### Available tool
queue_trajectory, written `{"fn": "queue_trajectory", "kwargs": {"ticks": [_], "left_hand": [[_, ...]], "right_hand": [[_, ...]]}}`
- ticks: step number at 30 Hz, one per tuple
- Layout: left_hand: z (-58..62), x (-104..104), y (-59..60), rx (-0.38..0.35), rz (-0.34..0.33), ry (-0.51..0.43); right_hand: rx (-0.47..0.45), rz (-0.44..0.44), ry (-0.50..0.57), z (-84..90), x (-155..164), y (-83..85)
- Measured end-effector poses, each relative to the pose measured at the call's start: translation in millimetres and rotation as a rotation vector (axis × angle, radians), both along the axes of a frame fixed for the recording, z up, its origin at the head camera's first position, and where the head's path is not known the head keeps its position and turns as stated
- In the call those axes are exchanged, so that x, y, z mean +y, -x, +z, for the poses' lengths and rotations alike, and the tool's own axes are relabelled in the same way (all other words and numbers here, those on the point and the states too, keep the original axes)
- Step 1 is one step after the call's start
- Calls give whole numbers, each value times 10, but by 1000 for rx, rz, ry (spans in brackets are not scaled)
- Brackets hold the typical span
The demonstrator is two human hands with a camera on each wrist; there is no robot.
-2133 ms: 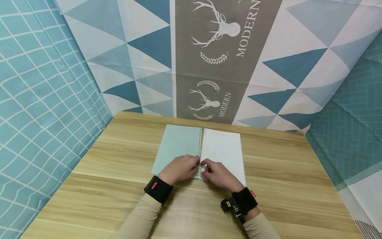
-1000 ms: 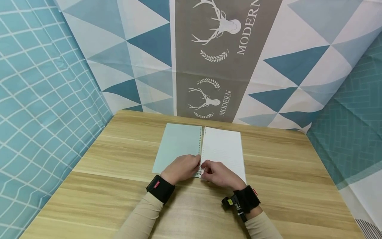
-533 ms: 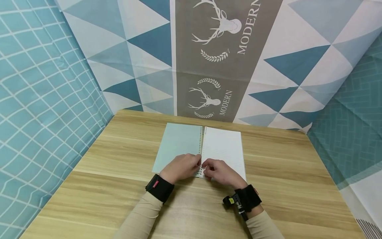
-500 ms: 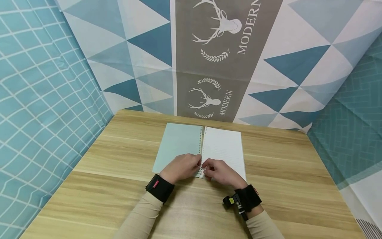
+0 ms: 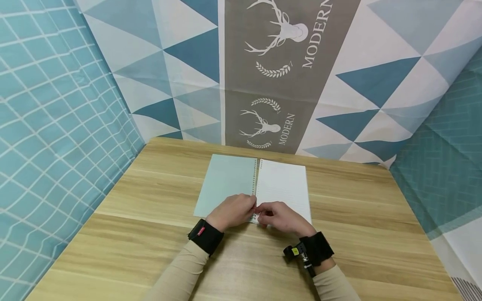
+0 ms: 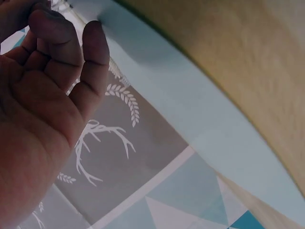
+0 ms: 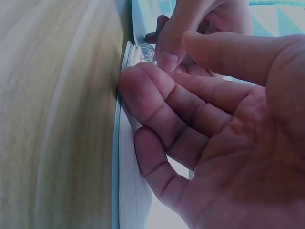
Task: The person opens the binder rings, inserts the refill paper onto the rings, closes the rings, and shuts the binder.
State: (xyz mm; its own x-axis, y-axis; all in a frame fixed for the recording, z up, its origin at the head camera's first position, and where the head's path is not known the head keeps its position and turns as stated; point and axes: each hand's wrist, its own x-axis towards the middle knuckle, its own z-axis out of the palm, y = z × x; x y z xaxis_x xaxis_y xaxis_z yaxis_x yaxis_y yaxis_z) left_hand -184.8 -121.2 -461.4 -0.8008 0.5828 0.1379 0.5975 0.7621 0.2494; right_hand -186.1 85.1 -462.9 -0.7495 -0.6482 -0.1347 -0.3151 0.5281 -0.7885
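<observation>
An open ring-bound notebook (image 5: 282, 184) lies flat on the wooden table (image 5: 150, 234), its pale green cover (image 5: 226, 184) to the left and a white lined page to the right. Both hands meet at the near end of the ring binding (image 5: 257, 179). My left hand (image 5: 233, 211) has its fingers curled with their tips at the clear rings (image 7: 143, 52). My right hand (image 5: 280, 217) curls its fingers against the bottom edge of the page stack (image 7: 128, 191), thumb over them. The left wrist view shows my left hand (image 6: 43, 95) above the green cover (image 6: 190, 105).
Patterned cloth with triangles and a deer print (image 5: 271, 71) hangs behind the table; teal grid cloth (image 5: 56, 125) closes the left side and teal cloth (image 5: 444, 159) the right. Bare wood lies on both sides of the notebook and in front of it.
Both hands have stayed at the near end of the binding, with only small finger shifts. The right wrist has drifted slightly right and nearer. The notebook has not moved.
</observation>
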Motion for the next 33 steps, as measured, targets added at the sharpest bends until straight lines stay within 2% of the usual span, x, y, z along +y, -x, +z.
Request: {"fn": "queue_trajectory", "kwargs": {"ticks": [9,15,27,33], "left_hand": [[11,4,-8,-42,24,-14],[40,19,-24,-47,21,-17],[63,25,-30,-49,16,14],[64,-41,49,-90,6,-61]], "right_hand": [[-10,-8,-5,-25,-6,8],[-29,-32,-14,-14,-11,-2],[-11,-38,-21,45,-22,-20],[-20,-56,-12,62,1,19]]}}
